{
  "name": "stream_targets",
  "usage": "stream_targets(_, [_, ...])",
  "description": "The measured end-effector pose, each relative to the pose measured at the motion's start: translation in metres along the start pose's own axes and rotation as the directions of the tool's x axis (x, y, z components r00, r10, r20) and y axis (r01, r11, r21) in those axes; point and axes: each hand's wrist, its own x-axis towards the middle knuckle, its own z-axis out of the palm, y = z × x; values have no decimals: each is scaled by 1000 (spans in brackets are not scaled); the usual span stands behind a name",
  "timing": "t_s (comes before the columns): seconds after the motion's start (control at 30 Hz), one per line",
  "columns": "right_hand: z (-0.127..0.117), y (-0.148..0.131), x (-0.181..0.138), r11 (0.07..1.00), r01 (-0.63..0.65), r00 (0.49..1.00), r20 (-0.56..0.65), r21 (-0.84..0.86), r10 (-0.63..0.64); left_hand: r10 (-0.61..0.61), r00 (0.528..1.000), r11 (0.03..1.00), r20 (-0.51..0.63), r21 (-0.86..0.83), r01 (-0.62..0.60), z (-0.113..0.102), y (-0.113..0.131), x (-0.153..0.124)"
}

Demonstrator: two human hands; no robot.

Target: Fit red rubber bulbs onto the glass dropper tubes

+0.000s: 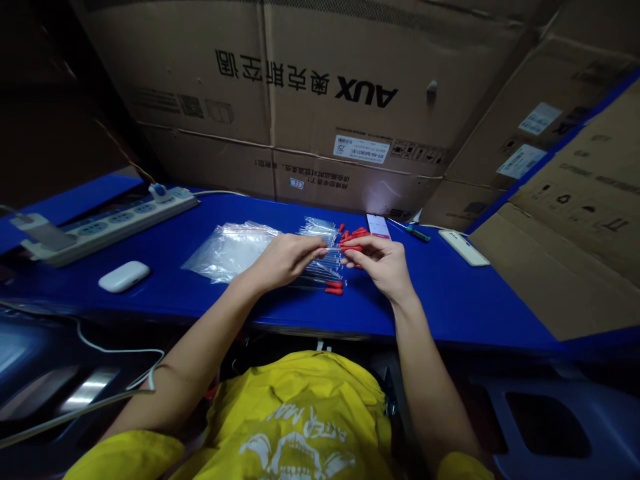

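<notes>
2 bare hands meet over the blue table [450,300] in the head view, near its middle. The left hand [295,257] has its thumb and fingers closed on a thin clear tube [333,249], which points towards the right hand [383,263]. The right hand pinches a red bulb [351,248] at the tube's right end; whether the bulb is fully seated cannot be told.

Under and beyond the hands lies a pile of clear tubes [320,229], partly covered by the left hand. Loose red bulbs [361,232] lie just beyond the right hand, which hides some of them. 2 more red bulbs [334,288] lie at the near side of the pile.

Clear plastic bags [225,248] lie left of the pile, partly behind the left hand. Farther left are a white case [124,276] and a power strip [120,218] with plugs inserted. At the far right, a card [378,227], a green-handled screwdriver [418,233] and a pale phone [464,247] are noted. Large cardboard [300,120] walls off the table's far side.
</notes>
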Motion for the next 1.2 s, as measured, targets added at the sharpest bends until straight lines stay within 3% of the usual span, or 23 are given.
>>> stream_targets(0.33, [1,2,0,1000,7,1000,3,6,-7,-34,999,996,23,-87,36,0,4,2])
stream_targets(0.63, [-1,-3,-1,997,53,997,-46,-58,-56,-165,984,955,71,-239,177,-2,16,7])
stream_targets(0.9, [-18,-4,-4,983,109,994,27,-147,-106,-134,983,957,125,-241,161,-1,15,7])
stream_targets(1.2, [-12,-6,-5,991,101,995,30,-87,-98,-104,983,961,153,-238,139,-4,16,7])
